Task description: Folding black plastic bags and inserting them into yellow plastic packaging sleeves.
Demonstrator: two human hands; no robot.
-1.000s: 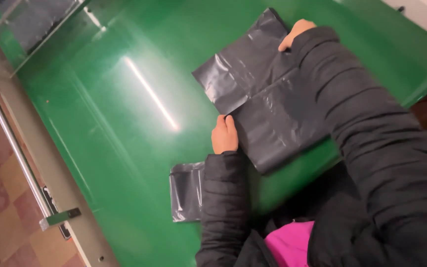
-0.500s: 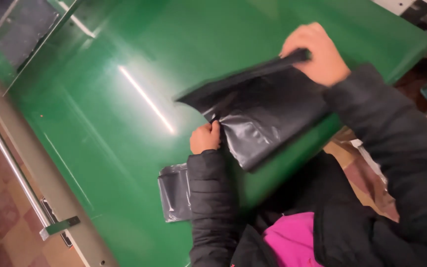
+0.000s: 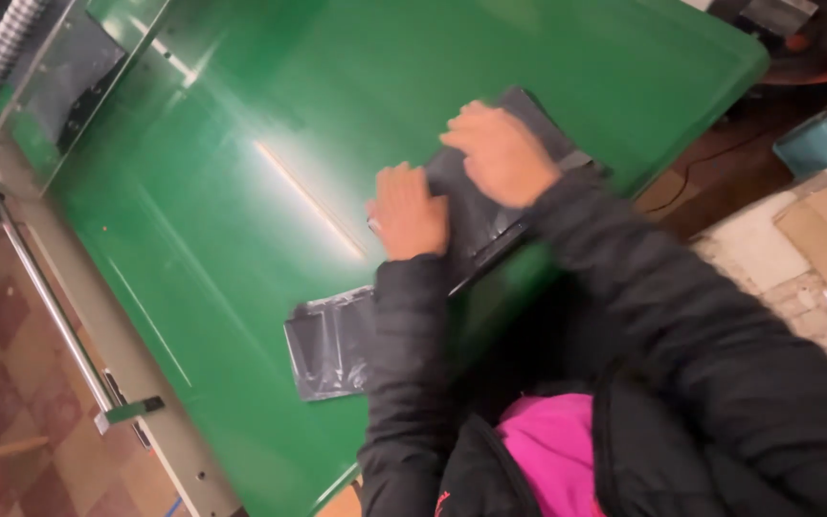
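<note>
- Big green table point(image 3: 241, 249) fills the view, a bright streak of light running across its glossy top from about ten o'clock down to four o'clock.
- Black padded jacket sleeves point(image 3: 681, 316) come in from five o'clock, with a pink garment point(image 3: 552, 450) showing at six o'clock.
- Dark grey plastic bag point(image 3: 476, 215) lies flat on the table just right of centre, near the table's three o'clock edge, folded into a compact shape under both hands.
- A second folded dark bag point(image 3: 327, 340) sits at seven o'clock of the first, partly tucked under the left sleeve, close to the near table edge.
- Right hand point(image 3: 502, 153) is flat on top of the bag, palm down, fingers spread and pressing, gripping nothing.
- Left hand point(image 3: 409, 213) lies at nine o'clock of the right one, palm down on the bag's left edge, fingers pointing toward twelve o'clock, flat and not closed around anything.
- Metal rail point(image 3: 50, 306) runs along the table's far-left side.
</note>
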